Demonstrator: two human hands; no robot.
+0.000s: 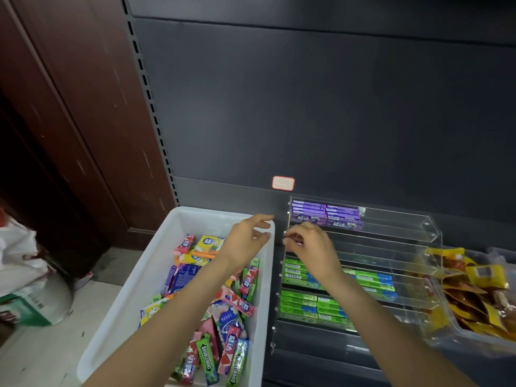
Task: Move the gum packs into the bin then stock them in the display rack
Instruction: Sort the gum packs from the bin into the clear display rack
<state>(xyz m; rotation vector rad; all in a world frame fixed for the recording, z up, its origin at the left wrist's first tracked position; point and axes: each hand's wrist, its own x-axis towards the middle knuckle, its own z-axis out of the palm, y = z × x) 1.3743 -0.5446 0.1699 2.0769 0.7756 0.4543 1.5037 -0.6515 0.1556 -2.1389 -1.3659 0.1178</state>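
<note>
The dark grey shelf back panel (307,107) fills the upper view, with a slotted upright (150,107) along its left edge and a red-bordered blank label (283,182) low on it. Below it at left stands the white plastic bin (134,289), holding a loose pile of gum packs (223,311) in pink, green, yellow and purple wrappers. Just right of the bin stands the clear acrylic display rack (405,227), tiered. Its top tier holds purple gum packs (325,216); the next tier down appears unfilled; the two lower tiers hold green gum packs (374,283). Right of the rack is a clear tub of yellow-wrapped snacks (474,291). A white plastic bag (25,275) lies on the floor at far left.

The left hand (248,241) hovers over the bin's far right corner, fingers loosely spread, holding nothing. The right hand (310,247) is at the rack's left edge, fingers curled; whether it holds anything cannot be determined.
</note>
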